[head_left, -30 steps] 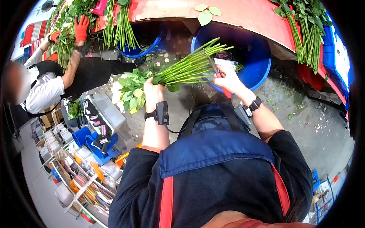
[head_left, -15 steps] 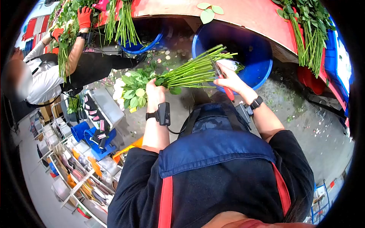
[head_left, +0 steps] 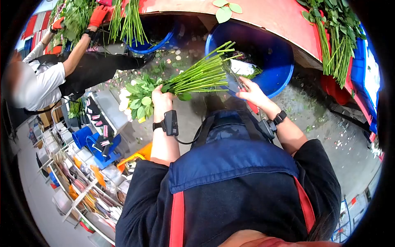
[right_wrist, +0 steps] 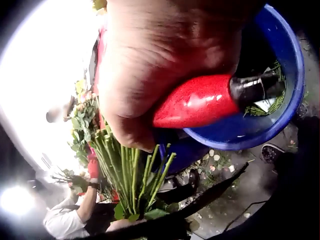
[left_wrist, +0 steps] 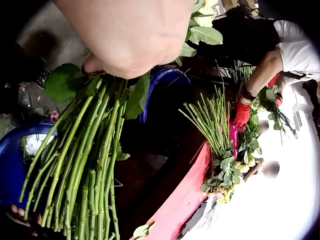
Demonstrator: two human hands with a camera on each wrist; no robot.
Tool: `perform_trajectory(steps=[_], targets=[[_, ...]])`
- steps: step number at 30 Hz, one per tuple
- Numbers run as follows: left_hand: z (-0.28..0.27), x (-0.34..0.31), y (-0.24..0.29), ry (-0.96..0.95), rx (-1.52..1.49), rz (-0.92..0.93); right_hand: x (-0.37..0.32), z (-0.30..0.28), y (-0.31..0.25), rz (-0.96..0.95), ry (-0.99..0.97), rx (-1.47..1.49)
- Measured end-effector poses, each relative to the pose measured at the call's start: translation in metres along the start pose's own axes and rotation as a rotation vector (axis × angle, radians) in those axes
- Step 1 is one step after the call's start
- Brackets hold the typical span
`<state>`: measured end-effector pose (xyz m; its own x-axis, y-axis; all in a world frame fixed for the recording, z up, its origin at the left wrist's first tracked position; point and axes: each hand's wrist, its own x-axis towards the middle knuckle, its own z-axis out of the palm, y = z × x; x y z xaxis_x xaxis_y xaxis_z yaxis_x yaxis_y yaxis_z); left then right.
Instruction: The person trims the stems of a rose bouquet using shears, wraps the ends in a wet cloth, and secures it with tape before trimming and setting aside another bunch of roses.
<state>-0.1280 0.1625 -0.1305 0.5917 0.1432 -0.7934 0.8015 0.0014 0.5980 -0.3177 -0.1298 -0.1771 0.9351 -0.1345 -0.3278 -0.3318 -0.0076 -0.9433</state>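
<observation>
My left hand [head_left: 161,99] grips a bunch of pale roses just below its leaves, the long green stems [head_left: 199,78] fanning out to the right. Pale blooms [head_left: 123,95] hang at its left end. In my right hand [head_left: 254,94] is a pair of pruning shears, whose red handle [right_wrist: 197,102] runs under the palm in the right wrist view. Its dark blades [head_left: 232,74] are close beside the stem ends in the head view. Seen from the left wrist, the stems [left_wrist: 90,165] hang down from beneath the fist.
A large blue tub [head_left: 284,68] with trimmings and white wrapping stands beyond my right hand. More stem bunches [head_left: 133,24] hang over the red table [head_left: 181,7]. At left, another person in red gloves [head_left: 98,16] handles foliage. A cluttered rack [head_left: 82,189] stands behind on the left.
The shears and right hand have shifted slightly down and away from the stem ends. The other person's raised glove has moved right along the table. My left hand keeps its hold on the bunch.
</observation>
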Motion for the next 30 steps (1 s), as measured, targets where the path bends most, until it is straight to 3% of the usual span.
perform_trajectory(steps=[1, 4, 5, 7, 12, 13, 17, 20, 21, 22, 23, 24, 25, 26, 28, 29, 30], targets=[[0.003, -0.005, 0.002, 0.003, -0.03, -0.005, 0.004, -0.004, 0.002, 0.154, -0.074, 0.04], [0.012, -0.017, -0.001, 0.074, 0.015, 0.017, 0.026, -0.003, -0.013, 0.22, -0.178, 0.243], [0.003, -0.002, -0.01, 0.068, 0.028, 0.05, 0.035, -0.001, -0.014, 0.064, -0.166, 0.059], [-0.016, 0.027, -0.03, 0.055, 0.053, 0.115, 0.044, -0.004, -0.026, 0.105, -0.194, 0.088], [-0.015, 0.023, -0.027, 0.008, -0.04, 0.127, 0.047, -0.01, -0.022, 0.166, -0.209, -0.013], [-0.012, 0.013, -0.019, -0.013, -0.023, 0.116, 0.044, -0.006, -0.025, 0.127, -0.126, 0.04], [-0.008, 0.014, -0.015, 0.025, -0.149, 0.088, 0.038, -0.014, -0.03, 0.228, -0.196, 0.288], [-0.009, 0.02, -0.016, 0.044, -0.182, 0.109, 0.039, -0.026, -0.033, 0.132, 0.006, 0.029], [-0.007, 0.015, -0.016, 0.043, -0.173, 0.145, 0.044, -0.038, -0.052, -0.059, 0.106, -0.244], [-0.006, 0.01, -0.016, 0.041, -0.164, 0.18, 0.051, -0.056, -0.068, -0.028, 0.17, -0.554], [0.003, -0.01, -0.007, 0.023, -0.127, 0.245, 0.059, -0.071, -0.084, -0.009, 0.265, -0.59], [0.009, -0.005, -0.005, 0.064, -0.385, 0.118, 0.068, -0.087, -0.102, -0.043, 0.37, -0.755], [0.014, 0.0, -0.004, 0.138, -0.653, 0.005, 0.082, -0.11, -0.097, -0.08, 0.44, -0.886], [0.022, -0.011, -0.003, 0.099, -0.666, 0.046, 0.096, -0.133, -0.092, -0.109, 0.517, -1.018], [0.039, -0.033, 0.002, 0.077, -0.647, 0.094, 0.128, -0.172, -0.09, 0.012, 0.58, -1.315], [0.048, -0.044, 0.002, 0.062, -0.633, 0.126, 0.139, -0.188, -0.084, -0.053, 0.595, -1.354], [0.057, -0.053, 0.002, 0.045, -0.619, 0.162, 0.155, -0.213, -0.059, -0.242, 0.63, -1.408]])
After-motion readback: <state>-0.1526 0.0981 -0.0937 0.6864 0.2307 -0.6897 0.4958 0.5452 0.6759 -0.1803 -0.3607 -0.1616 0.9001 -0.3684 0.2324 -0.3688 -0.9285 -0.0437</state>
